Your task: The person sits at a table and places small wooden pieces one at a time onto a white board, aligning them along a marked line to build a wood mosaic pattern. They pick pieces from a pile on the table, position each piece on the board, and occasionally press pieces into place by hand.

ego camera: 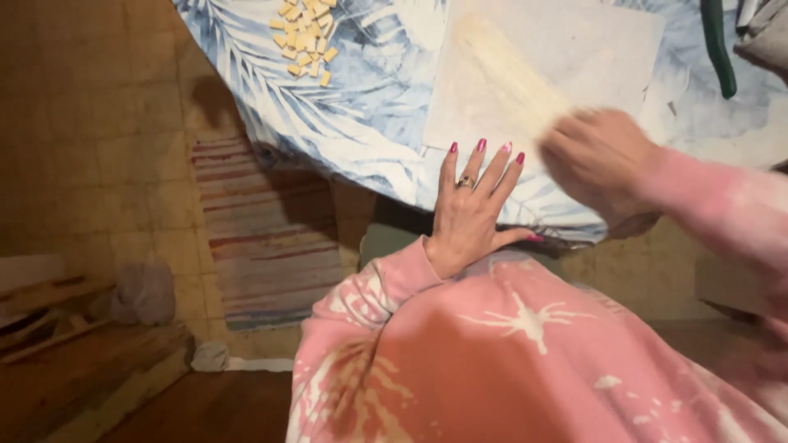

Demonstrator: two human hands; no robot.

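My left hand (472, 209) lies flat with fingers spread on the near edge of a round table covered by a blue leaf-patterned cloth (361, 107). It holds nothing. My right hand (599, 160) is blurred with motion and closed on a pale wooden rolling pin (505, 70) that slants up to the left across a floured white board (566, 49). A pile of small yellowish dough pieces (305, 37) sits at the far left of the table.
A dark green handle-like object (716, 45) lies at the table's right edge. A striped rug (258, 238) covers the floor on the left, with wooden planks (74, 361) and a crumpled cloth (144, 291) further left. My pink patterned clothing (525, 353) fills the foreground.
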